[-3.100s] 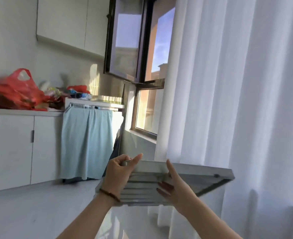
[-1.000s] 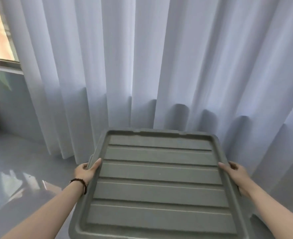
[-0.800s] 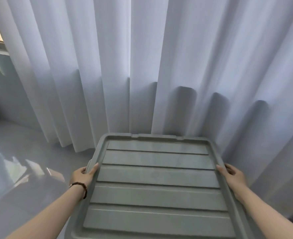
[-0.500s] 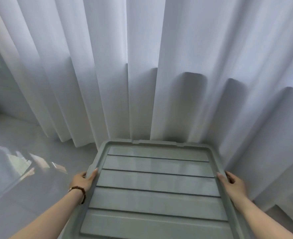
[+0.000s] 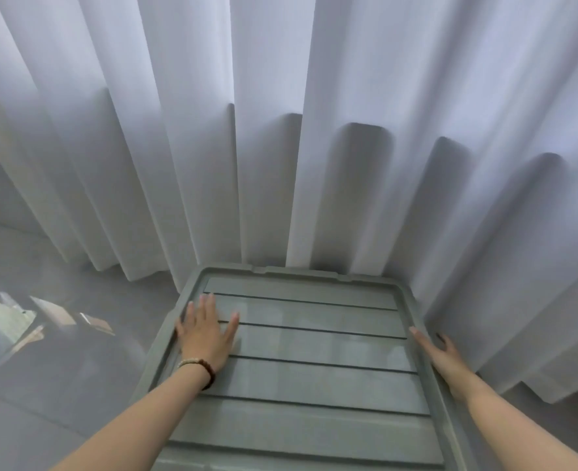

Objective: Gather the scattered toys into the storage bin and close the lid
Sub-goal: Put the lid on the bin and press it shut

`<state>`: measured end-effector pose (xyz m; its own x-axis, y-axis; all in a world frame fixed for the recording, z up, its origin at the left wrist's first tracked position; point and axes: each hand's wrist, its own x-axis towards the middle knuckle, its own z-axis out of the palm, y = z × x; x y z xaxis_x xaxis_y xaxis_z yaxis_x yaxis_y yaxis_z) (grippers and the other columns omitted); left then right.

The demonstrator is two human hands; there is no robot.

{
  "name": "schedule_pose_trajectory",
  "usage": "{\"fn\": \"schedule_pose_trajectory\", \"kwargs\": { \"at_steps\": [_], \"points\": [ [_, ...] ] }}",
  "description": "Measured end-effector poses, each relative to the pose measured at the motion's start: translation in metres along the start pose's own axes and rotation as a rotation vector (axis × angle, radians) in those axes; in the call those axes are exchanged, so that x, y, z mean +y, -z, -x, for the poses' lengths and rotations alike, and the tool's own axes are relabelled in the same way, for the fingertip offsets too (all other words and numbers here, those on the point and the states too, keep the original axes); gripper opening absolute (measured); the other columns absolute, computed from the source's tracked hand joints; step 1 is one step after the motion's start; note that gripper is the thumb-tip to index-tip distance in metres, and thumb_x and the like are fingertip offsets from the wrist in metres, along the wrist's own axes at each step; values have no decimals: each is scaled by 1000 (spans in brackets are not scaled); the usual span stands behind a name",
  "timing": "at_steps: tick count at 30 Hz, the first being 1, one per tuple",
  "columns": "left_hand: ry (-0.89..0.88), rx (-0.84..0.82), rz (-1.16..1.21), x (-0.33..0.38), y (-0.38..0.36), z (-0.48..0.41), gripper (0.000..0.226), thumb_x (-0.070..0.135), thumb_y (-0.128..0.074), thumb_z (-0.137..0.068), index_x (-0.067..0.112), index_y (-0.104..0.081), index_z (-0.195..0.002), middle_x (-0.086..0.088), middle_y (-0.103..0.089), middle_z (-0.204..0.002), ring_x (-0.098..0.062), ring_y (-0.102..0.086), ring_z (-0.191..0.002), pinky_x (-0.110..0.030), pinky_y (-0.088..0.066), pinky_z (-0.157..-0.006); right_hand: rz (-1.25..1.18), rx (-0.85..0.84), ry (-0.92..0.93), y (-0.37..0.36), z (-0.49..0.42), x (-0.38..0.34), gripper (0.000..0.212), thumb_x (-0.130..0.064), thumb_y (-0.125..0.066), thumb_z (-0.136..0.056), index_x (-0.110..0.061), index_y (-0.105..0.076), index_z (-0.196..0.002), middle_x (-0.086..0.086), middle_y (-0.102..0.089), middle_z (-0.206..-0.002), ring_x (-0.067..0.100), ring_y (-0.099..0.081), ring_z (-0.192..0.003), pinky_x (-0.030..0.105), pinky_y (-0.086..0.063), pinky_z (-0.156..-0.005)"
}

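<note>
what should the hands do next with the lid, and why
Probably press down along both side edges to seat it. The left hand lies flat on the lid, the right hand only rests at its right edge, and whether the lid has snapped shut cannot be seen.

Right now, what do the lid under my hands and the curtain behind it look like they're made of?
Lid: likely moulded plastic, grey-green, semi-gloss; ribbed panels and faint reflections suggest it. Curtain: thin white fabric, matte, hanging in soft folds; fibre can't be told.

left hand [image 5: 205,335] flat, palm down; right hand [image 5: 443,355] straight, edgewise
</note>
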<state>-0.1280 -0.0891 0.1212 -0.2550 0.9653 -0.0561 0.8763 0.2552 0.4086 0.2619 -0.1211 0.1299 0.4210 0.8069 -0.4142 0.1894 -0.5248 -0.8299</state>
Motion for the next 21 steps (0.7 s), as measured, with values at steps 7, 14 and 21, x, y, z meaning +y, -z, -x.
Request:
{"fn": "schedule_pose_trajectory", "kwargs": {
  "at_steps": [7, 14, 21],
  "points": [
    [-269, -349, -238, 77, -52, 51, 114, 87, 24, -44, 37, 16, -146, 8, 27, -151, -25, 22, -143, -58, 15, -109, -29, -387, -390, 22, 7, 19, 62, -49, -71, -68, -3, -67, -110, 19, -72, -99, 30, -69, -91, 46, -49, -96],
    [-259, -411, -246, 81, -49, 47, 127, 86, 32, -28, 38, 19, -145, 6, 28, -153, -25, 26, -141, -59, 19, -107, -126, -393, -389, 24, 8, 21, 57, -47, -71, -73, -4, -66, -111, 20, -70, -104, 33, -67, -100, 45, -50, -94],
    [-262, -424, -224, 82, -46, 47, 128, 88, 31, -26, 39, 20, -144, 6, 29, -153, -25, 28, -140, -59, 20, -107, 85, -91, -207, 19, 4, 21, 62, -55, -83, -54, -8, -68, -91, 13, -73, -88, 30, -68, -86, 40, -53, -87]
  ]
}}
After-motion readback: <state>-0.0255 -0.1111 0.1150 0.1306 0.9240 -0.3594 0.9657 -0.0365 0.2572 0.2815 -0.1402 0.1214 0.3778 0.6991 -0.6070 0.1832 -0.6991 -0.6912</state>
